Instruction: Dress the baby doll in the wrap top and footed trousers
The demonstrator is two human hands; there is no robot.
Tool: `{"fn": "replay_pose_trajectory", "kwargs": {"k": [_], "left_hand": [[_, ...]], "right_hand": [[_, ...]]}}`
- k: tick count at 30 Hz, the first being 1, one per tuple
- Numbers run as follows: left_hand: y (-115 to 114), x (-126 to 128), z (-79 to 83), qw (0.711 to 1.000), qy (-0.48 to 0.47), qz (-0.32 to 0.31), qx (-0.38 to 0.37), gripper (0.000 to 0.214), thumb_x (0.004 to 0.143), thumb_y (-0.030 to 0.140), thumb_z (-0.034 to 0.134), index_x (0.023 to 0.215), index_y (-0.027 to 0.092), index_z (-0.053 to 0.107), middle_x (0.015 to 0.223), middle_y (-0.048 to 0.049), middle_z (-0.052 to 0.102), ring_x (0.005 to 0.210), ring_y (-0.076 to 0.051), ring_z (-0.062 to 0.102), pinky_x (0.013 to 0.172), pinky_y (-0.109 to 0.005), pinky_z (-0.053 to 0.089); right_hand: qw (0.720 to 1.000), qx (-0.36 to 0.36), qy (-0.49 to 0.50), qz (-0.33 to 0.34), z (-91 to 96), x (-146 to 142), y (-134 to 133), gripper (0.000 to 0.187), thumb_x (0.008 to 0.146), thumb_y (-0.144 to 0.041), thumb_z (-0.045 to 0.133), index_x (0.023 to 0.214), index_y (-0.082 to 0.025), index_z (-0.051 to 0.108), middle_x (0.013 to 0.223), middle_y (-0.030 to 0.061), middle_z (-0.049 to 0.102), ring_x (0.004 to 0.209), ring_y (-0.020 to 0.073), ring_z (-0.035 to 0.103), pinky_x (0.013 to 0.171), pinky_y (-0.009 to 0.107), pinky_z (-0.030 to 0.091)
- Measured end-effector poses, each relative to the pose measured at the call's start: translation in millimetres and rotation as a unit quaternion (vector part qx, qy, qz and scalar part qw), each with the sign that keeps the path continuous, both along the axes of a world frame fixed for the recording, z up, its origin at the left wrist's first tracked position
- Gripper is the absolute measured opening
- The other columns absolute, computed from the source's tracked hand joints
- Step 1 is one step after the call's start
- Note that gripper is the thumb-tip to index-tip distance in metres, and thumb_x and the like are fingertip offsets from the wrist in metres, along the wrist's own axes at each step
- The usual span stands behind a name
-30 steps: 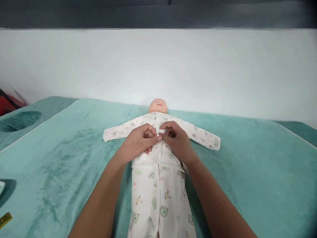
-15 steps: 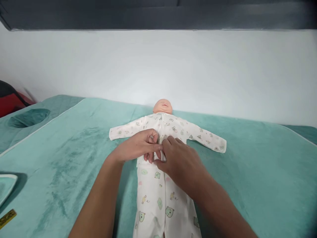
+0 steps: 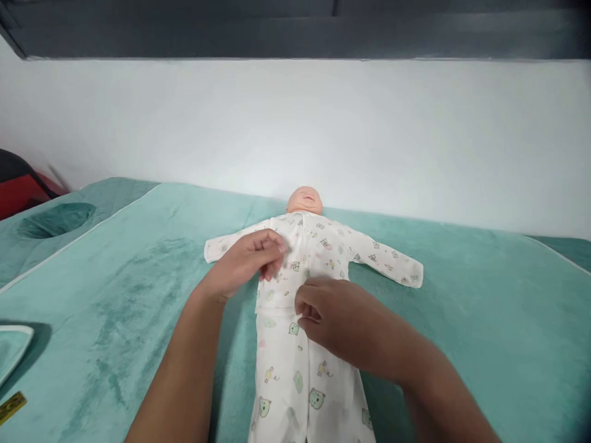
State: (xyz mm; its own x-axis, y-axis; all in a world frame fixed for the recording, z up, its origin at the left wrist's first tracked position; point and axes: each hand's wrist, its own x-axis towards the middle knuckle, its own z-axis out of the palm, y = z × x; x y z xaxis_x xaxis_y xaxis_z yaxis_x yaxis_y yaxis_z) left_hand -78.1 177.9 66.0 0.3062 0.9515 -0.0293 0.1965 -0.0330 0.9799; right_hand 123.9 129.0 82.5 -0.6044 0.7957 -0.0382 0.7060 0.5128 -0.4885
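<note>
A baby doll (image 3: 305, 200) lies on its back with both arms spread, dressed in a white top (image 3: 318, 237) printed with small animals and white trousers (image 3: 295, 369) in a similar print. Over the left half of the top is my left hand (image 3: 249, 258), its thumb and fingers drawn together with nothing visible in them. My right hand (image 3: 332, 314) is lower, over the waist where top meets trousers. Its fingers are curled in, and no cloth shows between them. A closed seam runs down the middle of the top.
A teal plush cover (image 3: 462, 332) lies under the doll, with a hole (image 3: 58, 219) at far left. On the left are a teal pad with white edging (image 3: 13, 351), a yellow strip (image 3: 12, 407) and a red and black bag (image 3: 23, 184). Behind stands a white wall (image 3: 369, 135).
My hands were together at the middle of the top. Now they are apart: the left has moved up and left, the right slightly down. The doll has stayed in place.
</note>
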Motion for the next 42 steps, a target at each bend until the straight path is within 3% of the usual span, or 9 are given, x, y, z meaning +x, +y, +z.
{"fn": "replay_pose_trajectory", "kwargs": {"k": [3, 5, 8, 12, 17, 25, 33, 37, 42], "left_hand": [[11.2, -1.8, -12.1, 0.966, 0.137, 0.208, 0.067, 0.017, 0.083, 0.038, 0.052, 0.079, 0.021, 0.054, 0.069, -0.0004, 0.060, 0.060, -0.015, 0.053, 0.055, -0.025, 0.036], [18.0, -2.6, -22.1, 0.925, 0.252, 0.274, 0.082, 0.023, 0.084, 0.045, 0.050, 0.080, 0.022, 0.054, 0.075, -0.0035, 0.063, 0.069, -0.020, 0.056, 0.059, -0.027, 0.036], [22.5, -1.0, -33.7, 0.923, 0.310, 0.221, 0.065, 0.041, 0.087, 0.060, 0.041, 0.085, 0.021, 0.054, 0.082, -0.0079, 0.066, 0.079, -0.025, 0.059, 0.065, -0.031, 0.037], [20.5, 4.0, -38.3, 0.941, 0.296, 0.147, 0.075, 0.047, 0.087, 0.066, 0.036, 0.080, 0.022, 0.050, 0.078, -0.0078, 0.065, 0.076, -0.026, 0.059, 0.065, -0.032, 0.037], [20.4, 6.9, -35.1, 0.939, 0.303, 0.145, 0.078, 0.038, 0.091, 0.058, 0.036, 0.082, 0.022, 0.047, 0.077, -0.0065, 0.064, 0.074, -0.025, 0.058, 0.064, -0.031, 0.036], [18.6, 6.2, -28.1, 0.940, 0.287, 0.176, 0.053, 0.017, 0.091, 0.035, 0.040, 0.096, 0.022, 0.050, 0.076, -0.0014, 0.065, 0.066, -0.018, 0.057, 0.063, -0.028, 0.038], [18.2, -4.9, -25.7, 0.971, 0.203, 0.126, -0.030, 0.014, 0.087, 0.034, 0.042, 0.091, 0.023, 0.050, 0.059, 0.0047, 0.055, 0.054, -0.014, 0.052, 0.054, -0.024, 0.039], [28.5, -8.5, -38.7, 0.927, 0.330, 0.178, 0.001, 0.016, 0.086, 0.034, 0.044, 0.091, 0.023, 0.054, 0.083, -0.0023, 0.068, 0.075, -0.020, 0.061, 0.065, -0.028, 0.042], [35.1, -11.6, -47.0, 0.865, 0.438, 0.243, 0.003, 0.023, 0.087, 0.036, 0.039, 0.097, 0.024, 0.056, 0.095, -0.0077, 0.069, 0.091, -0.027, 0.062, 0.067, -0.033, 0.041]], "right_hand": [[0.989, -0.079, 0.128, 0.002, -0.3, 8.3, 17.7, 0.015, 0.088, -0.024, 0.051, 0.078, -0.023, 0.062, 0.078, -0.0005, 0.065, 0.069, 0.0147, 0.057, 0.057, 0.028, 0.041], [0.973, -0.016, 0.217, -0.077, -11.5, 12.2, 34.3, 0.017, 0.092, -0.030, 0.048, 0.089, -0.025, 0.063, 0.093, 0.0008, 0.067, 0.083, 0.0175, 0.061, 0.070, 0.032, 0.048], [0.939, 0.113, 0.270, -0.181, -38.6, 15.3, 56.9, 0.028, 0.090, -0.038, 0.053, 0.115, -0.027, 0.060, 0.132, 0.0043, 0.055, 0.125, 0.0239, 0.047, 0.106, 0.043, 0.037], [0.941, 0.015, 0.272, -0.200, -60.1, 16.8, 68.4, 0.057, 0.093, -0.053, 0.043, 0.144, -0.026, 0.039, 0.157, 0.0028, 0.024, 0.145, 0.0228, 0.020, 0.120, 0.045, 0.018], [0.942, -0.057, 0.258, -0.209, -57.9, 18.6, 69.5, 0.074, 0.090, -0.063, 0.041, 0.152, -0.028, 0.021, 0.160, -0.0026, 0.008, 0.148, 0.0220, 0.005, 0.123, 0.043, 0.006], [0.914, -0.092, 0.315, -0.239, -73.1, 32.7, 80.9, 0.071, 0.090, -0.065, 0.039, 0.151, -0.033, 0.023, 0.159, -0.0088, 0.011, 0.148, 0.0193, 0.008, 0.123, 0.039, 0.005], [0.920, -0.017, 0.314, -0.234, -86.8, 37.6, 86.7, 0.062, 0.094, -0.058, 0.037, 0.148, -0.030, 0.032, 0.157, -0.0054, 0.023, 0.145, 0.0174, 0.019, 0.122, 0.037, 0.015], [0.955, 0.127, 0.171, -0.206, -99.5, 59.6, 89.3, 0.055, 0.098, -0.053, 0.028, 0.146, -0.028, 0.037, 0.155, -0.0020, 0.028, 0.145, 0.0196, 0.021, 0.120, 0.043, 0.019], [0.945, 0.204, -0.041, -0.252, -109.3, 105.2, 91.1, 0.057, 0.098, -0.051, 0.027, 0.150, -0.027, 0.028, 0.156, 0.0017, 0.027, 0.144, 0.0251, 0.022, 0.114, 0.053, 0.024]]}}
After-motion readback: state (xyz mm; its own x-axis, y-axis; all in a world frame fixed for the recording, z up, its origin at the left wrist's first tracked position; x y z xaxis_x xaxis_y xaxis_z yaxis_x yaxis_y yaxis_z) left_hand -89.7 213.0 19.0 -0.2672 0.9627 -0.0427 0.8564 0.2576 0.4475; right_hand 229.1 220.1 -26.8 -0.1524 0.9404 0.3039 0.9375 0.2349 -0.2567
